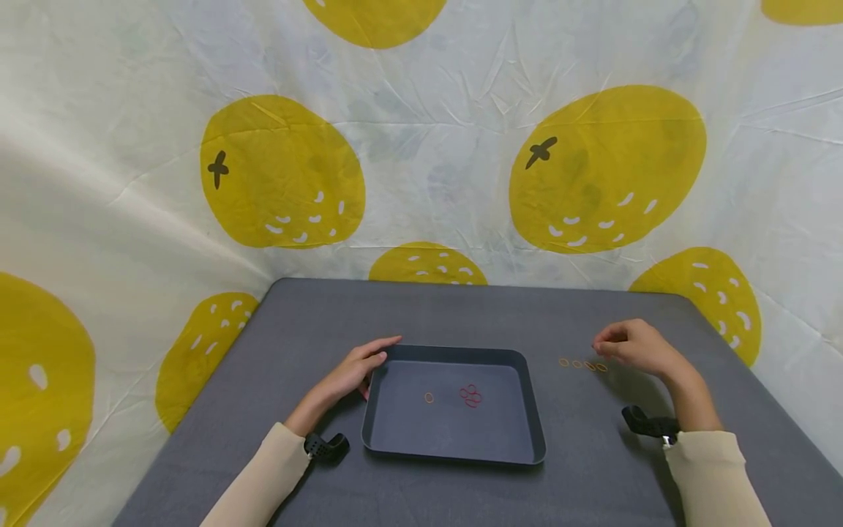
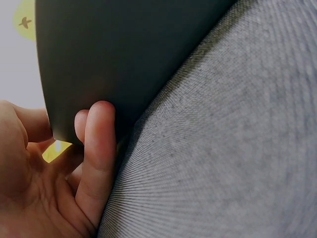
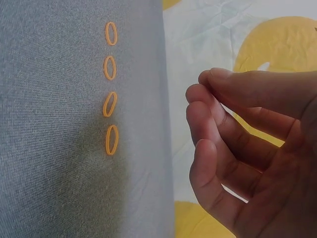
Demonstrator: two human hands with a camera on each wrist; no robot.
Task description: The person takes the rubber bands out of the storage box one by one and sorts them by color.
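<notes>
The left hand [image 1: 353, 368] is at the far left part of a dark, shallow tray [image 1: 536, 410], and it holds the wall there: the thumb comes over the rim, while the other fingers lie bent against the outside, so the opening between them is only as wide as this wall. The tray rests flat on the grey counter [image 1: 593, 476]. Inside it, a little left of the middle, lies one yellow ring [image 1: 429, 398], and to the right of it is a small group of red rings [image 1: 470, 396], so close together that their exact number is not clear. To the right of the tray, directly on the counter, four orange-yellow rings [image 1: 577, 364] make a short row with small gaps between them. The right hand [image 1: 637, 345] is above the counter, at the right end of this row; its fingers are bent, and the tip of the thumb meets the tip of the index finger. I cannot tell if some small thing is hidden between these tips. Each wrist carries a black device, just beside a cream sleeve [image 1: 714, 476]. Behind the counter hangs a white cloth [image 1: 435, 168] printed with large yellow fruits.
</notes>
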